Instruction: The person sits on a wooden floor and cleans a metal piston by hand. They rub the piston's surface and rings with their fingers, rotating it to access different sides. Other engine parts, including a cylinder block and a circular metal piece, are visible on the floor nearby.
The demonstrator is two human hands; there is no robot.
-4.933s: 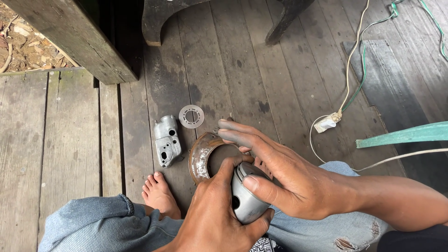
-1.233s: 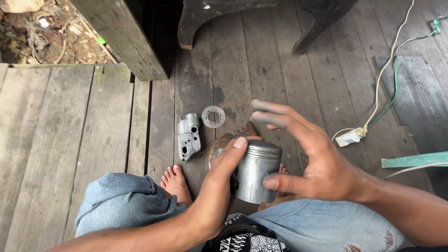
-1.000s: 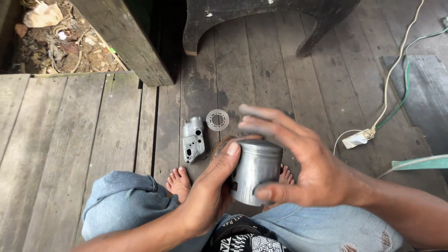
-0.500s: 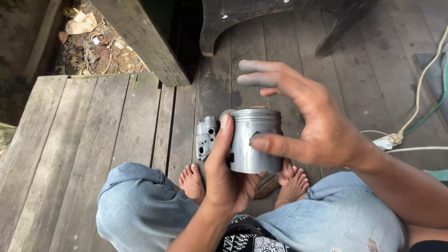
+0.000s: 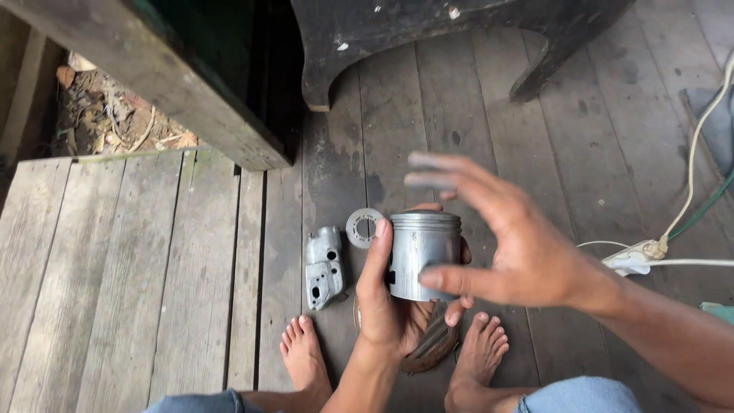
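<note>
My left hand (image 5: 386, 302) grips a grey metal piston (image 5: 423, 252) from the left and below and holds it upright above my feet. My right hand (image 5: 512, 245) hovers beside the piston on its right, blurred, with the fingers spread. Its thumb lies across the piston's lower right side and it holds nothing. Under my left hand a rusty round ring (image 5: 434, 348) lies on the wooden floor, partly hidden.
A small grey metal cover (image 5: 324, 268) and a flat round disc (image 5: 363, 227) lie on the planks left of the piston. My bare feet (image 5: 304, 353) flank the ring. A white plug with cables (image 5: 634, 258) lies right; a dark bench leg (image 5: 329, 76) stands behind.
My left hand has lifted the piston off the ring and turned it upright. My right hand has let go of it and opened beside it.
</note>
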